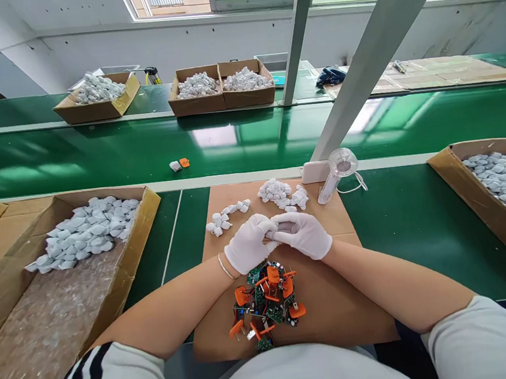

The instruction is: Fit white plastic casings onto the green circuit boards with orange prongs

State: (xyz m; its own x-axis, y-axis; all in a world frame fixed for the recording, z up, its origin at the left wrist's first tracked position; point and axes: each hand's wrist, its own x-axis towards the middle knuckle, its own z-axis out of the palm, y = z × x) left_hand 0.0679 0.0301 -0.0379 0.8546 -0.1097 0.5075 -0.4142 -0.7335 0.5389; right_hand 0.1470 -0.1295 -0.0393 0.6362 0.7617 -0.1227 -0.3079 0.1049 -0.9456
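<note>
Both hands wear white gloves and meet over a cardboard sheet (332, 302). My left hand (250, 244) is closed, its fingertips pressed against those of my right hand (302, 234), which is closed too. Whatever sits between the fingertips is hidden by the gloves. Just below the hands lies a pile of green circuit boards with orange plug parts (269, 302). Beyond them are a heap of small white pieces (276, 193) and a smaller scatter of white pieces (220, 220).
A clear handheld fan (339, 171) stands at the sheet's far right, near a slanted grey post (352, 58). Cardboard boxes of white pieces stand left (147, 218) and right (475, 202). One white and one orange piece (184, 162) lie on the green belt (96, 158).
</note>
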